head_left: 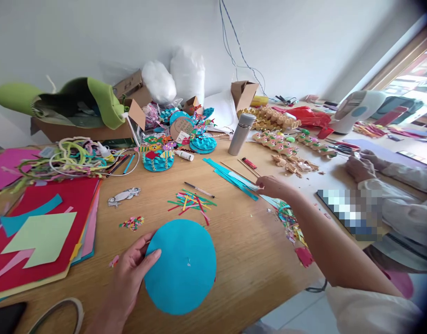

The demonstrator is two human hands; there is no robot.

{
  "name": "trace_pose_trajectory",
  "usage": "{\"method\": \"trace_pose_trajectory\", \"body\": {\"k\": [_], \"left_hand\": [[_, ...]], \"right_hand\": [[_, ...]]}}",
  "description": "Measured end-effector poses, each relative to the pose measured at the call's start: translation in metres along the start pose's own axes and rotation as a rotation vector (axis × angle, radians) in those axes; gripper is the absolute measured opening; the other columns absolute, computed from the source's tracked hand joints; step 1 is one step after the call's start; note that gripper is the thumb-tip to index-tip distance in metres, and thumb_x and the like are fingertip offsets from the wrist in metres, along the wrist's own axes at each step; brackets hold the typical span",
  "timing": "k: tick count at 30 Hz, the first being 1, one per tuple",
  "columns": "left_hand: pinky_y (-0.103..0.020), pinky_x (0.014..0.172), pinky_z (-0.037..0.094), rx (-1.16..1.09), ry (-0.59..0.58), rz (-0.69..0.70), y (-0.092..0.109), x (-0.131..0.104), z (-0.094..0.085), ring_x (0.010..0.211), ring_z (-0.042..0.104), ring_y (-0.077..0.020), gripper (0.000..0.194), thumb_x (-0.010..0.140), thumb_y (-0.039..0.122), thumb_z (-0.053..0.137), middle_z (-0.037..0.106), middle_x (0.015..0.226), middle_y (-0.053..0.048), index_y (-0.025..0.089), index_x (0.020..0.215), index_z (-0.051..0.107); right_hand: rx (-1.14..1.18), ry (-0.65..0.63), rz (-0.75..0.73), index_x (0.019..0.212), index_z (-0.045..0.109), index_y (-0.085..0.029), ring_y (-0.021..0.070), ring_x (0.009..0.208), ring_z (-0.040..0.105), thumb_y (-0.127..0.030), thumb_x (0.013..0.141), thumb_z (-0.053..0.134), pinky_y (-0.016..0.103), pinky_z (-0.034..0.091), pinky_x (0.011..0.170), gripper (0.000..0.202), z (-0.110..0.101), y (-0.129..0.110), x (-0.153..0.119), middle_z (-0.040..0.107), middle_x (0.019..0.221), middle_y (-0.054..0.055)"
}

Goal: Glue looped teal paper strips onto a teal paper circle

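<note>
My left hand pinches a round blue paper disc at its left edge, thumb on top. The disc is above the front of the table and has a small white mark near its middle. My right hand reaches right of centre, its fingers closed at the end of a pale paper strip. Blue paper strips lie beside it, partly under that strip. The fingertips are partly hidden by the hand. Thin coloured paper sticks and a pen lie beyond the disc.
Coloured paper sheets are stacked at left. A grey bottle, blue fish crafts and egg-carton pieces stand at the back. Paper scraps lie under my right forearm. Another person's hands work at far right, near a blurred phone-like object.
</note>
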State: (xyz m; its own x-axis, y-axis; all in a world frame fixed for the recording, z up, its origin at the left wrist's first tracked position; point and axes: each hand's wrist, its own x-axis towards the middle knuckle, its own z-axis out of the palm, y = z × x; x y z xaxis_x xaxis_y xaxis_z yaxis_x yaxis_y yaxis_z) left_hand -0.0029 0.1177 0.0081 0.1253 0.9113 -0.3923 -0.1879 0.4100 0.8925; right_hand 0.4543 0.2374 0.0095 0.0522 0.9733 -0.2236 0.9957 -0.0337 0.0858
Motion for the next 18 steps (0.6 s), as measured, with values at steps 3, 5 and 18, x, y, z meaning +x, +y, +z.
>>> {"method": "trace_pose_trajectory", "body": {"k": [3, 5, 18], "left_hand": [[-0.038, 0.088, 0.057, -0.008, 0.048, 0.021, 0.001, -0.002, 0.004, 0.108, 0.067, -0.0343, 0.063, 0.065, 0.041, 0.084, 0.074, 0.112, -0.011, 0.016, 0.120, 0.067], [-0.039, 0.086, 0.057, 0.005, 0.043, 0.018, 0.001, -0.001, 0.004, 0.105, 0.068, -0.0345, 0.064, 0.063, 0.042, 0.085, 0.074, 0.111, -0.011, 0.017, 0.120, 0.067], [-0.036, 0.081, 0.057, 0.015, -0.010, 0.009, -0.002, 0.001, -0.004, 0.099, 0.070, -0.0317, 0.064, 0.063, 0.042, 0.085, 0.075, 0.108, -0.011, 0.017, 0.119, 0.067]], "right_hand": [[-0.047, -0.030, 0.023, 0.099, 0.073, -0.014, 0.0260, 0.094, 0.068, -0.030, 0.081, 0.061, 0.032, 0.049, 0.078, 0.027, 0.008, -0.005, -0.007, 0.073, 0.103, 0.015], [-0.072, -0.027, 0.058, 0.099, 0.072, -0.012, 0.0285, 0.094, 0.069, -0.034, 0.085, 0.057, 0.034, 0.050, 0.077, 0.031, 0.010, -0.012, -0.007, 0.072, 0.104, 0.019], [-0.095, 0.079, 0.221, 0.099, 0.073, -0.013, 0.0316, 0.091, 0.070, -0.023, 0.086, 0.044, 0.036, 0.050, 0.069, 0.033, -0.022, -0.026, -0.008, 0.073, 0.099, 0.020]]}}
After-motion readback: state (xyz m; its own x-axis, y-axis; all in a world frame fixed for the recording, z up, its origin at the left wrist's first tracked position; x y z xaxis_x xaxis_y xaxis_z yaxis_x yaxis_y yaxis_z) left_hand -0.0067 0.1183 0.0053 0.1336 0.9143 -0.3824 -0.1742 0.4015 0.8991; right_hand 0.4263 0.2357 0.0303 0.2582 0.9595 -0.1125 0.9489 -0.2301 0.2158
